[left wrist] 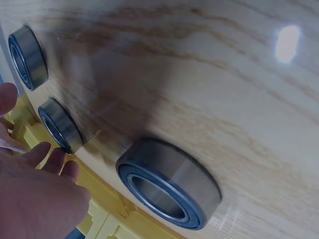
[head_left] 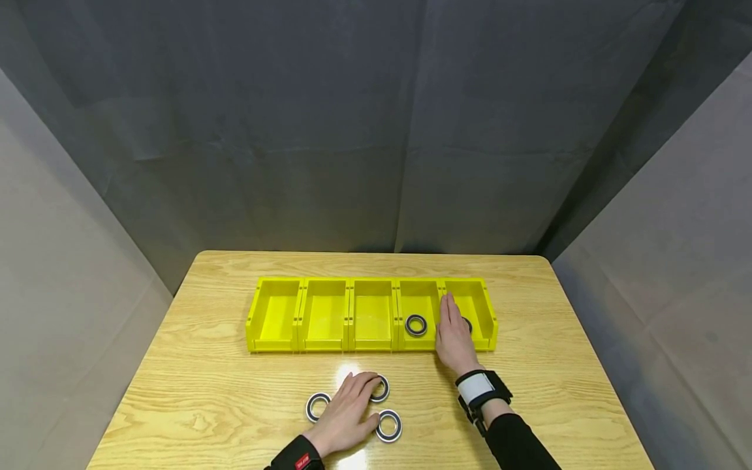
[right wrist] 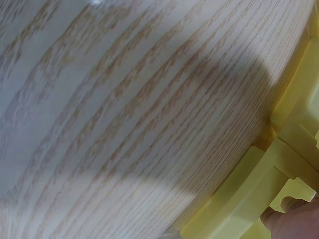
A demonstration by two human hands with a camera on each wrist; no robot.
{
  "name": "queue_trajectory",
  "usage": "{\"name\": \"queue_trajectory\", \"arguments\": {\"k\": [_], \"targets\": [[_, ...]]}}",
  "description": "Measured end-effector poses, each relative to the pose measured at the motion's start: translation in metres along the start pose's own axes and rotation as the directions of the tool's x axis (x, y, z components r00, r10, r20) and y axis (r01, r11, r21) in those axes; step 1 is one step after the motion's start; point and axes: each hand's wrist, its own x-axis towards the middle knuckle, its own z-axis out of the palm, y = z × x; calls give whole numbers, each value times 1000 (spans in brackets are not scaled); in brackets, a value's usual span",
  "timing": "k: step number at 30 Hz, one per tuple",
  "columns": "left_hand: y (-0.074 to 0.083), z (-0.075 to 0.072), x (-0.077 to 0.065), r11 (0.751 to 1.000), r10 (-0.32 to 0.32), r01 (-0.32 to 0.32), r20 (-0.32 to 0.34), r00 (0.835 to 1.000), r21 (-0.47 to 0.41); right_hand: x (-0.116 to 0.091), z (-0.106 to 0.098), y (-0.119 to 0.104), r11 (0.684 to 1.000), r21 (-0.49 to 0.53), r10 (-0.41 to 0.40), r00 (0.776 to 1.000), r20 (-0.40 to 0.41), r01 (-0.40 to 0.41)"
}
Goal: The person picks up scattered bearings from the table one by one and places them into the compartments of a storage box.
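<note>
Three ring-shaped ball bearings lie on the table: a left bearing (head_left: 311, 409), a far bearing (head_left: 384, 390) and a right bearing (head_left: 397, 427). My left hand (head_left: 346, 414) is spread loosely among them, its fingertips at the far bearing, which they partly cover; whether they touch it I cannot tell. My right hand (head_left: 455, 339) reaches over the front of the rightmost yellow bin (head_left: 483, 307), fingers straight and together. Beside it, a bearing (head_left: 467, 324) in that bin is partly hidden by the hand. Another bearing (head_left: 416, 325) lies in the neighbouring bin (head_left: 418, 297).
Further yellow bins (head_left: 326, 307) adjoin on the left in one row, with nothing visible inside them. The row stands toward the back of the wooden table (head_left: 194, 365). A dark curtain (head_left: 305, 163) hangs behind, and pale panels (head_left: 64, 261) flank both sides.
</note>
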Motion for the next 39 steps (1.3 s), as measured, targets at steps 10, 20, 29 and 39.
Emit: {"name": "queue_trajectory", "arguments": {"k": [10,20,29,39], "targets": [[2,0,0,1000,-6,6,24,1000,-4,-1,0,-1,1000,6,-2,1000,-10,2],[-6,3,-1,1000,13,-13,-23,1000,-7,-1,0,-1,1000,1,-12,1000,-25,12],[-17,-1,-5,998,-48,51,51,998,-48,-1,0,-1,1000,6,4,1000,-1,-4],[-29,-4,-12,998,-58,59,26,998,-24,-1,1,0,1000,-2,-11,999,-37,11]]}}
